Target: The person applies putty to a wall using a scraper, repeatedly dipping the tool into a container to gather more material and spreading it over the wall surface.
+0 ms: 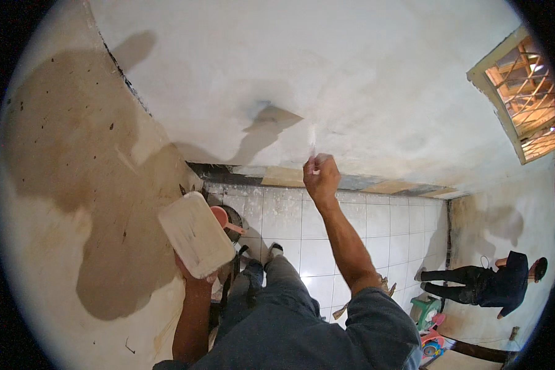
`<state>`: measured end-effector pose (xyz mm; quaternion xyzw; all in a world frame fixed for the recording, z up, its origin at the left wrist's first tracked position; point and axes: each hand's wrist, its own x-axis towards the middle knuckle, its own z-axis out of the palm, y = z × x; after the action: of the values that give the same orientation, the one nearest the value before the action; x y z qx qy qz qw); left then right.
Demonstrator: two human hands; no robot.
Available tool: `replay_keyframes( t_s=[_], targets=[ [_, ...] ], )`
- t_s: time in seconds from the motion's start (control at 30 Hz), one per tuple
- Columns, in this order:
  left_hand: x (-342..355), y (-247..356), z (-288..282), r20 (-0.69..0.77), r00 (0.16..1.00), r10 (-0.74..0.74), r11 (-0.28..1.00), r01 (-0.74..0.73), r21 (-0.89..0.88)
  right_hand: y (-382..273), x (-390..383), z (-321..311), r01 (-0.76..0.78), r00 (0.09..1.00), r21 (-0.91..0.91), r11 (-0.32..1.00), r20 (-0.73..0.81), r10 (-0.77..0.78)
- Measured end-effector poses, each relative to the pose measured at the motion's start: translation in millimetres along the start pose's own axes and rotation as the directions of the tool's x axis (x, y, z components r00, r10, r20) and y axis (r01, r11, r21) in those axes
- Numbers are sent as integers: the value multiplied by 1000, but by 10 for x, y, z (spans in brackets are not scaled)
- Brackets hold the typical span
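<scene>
- The left hand (193,271) is gripping a tray (188,225) by its lower end, left of centre in the lower half of the frame; most of its fingers are hiding behind it.
- The tray is showing a pale cream face, oblong with rounded corners and a slim rim; it is leaning at a slant, and grey streaks and smudges are marking its middle.
- The right hand (322,179) is rising near the centre of the frame, its fingers curling tightly around a thin tool (313,147).
- The tool is looking pale and narrow, pointing up before the whitish wall (382,80); blur is hiding its exact form, and whether it is touching the wall I cannot tell.
- A pink dipper (221,216) is sitting just beside the tray's right edge.
- Another person (502,283) is standing at lower right.
</scene>
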<state>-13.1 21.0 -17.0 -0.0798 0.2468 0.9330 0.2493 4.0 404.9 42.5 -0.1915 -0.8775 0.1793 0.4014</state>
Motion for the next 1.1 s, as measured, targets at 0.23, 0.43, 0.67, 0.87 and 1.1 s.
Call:
replay_keyframes(
  t_s=[0.23,0.43,0.67,0.87,1.1],
  targets=[
    [-208,-378,-155,-16,999,-39,972,34,-234,694,621,-61,931,316,-278,238,281,-906],
    [-364,-750,-223,74,989,-131,702,145,-697,1045,1076,-55,949,-70,-215,-230,568,-820],
    [-467,-1108,-250,161,963,-216,88,184,-979,1149,1293,-79,986,81,-168,-13,539,-839],
    [-588,-1139,-588,25,999,-20,849,30,-527,863,1046,-593,989,129,-111,94,382,-915],
    [-572,-980,-797,79,993,-87,383,106,-918,1128,1226,-41,992,86,-119,36,448,-890]
  ],
)
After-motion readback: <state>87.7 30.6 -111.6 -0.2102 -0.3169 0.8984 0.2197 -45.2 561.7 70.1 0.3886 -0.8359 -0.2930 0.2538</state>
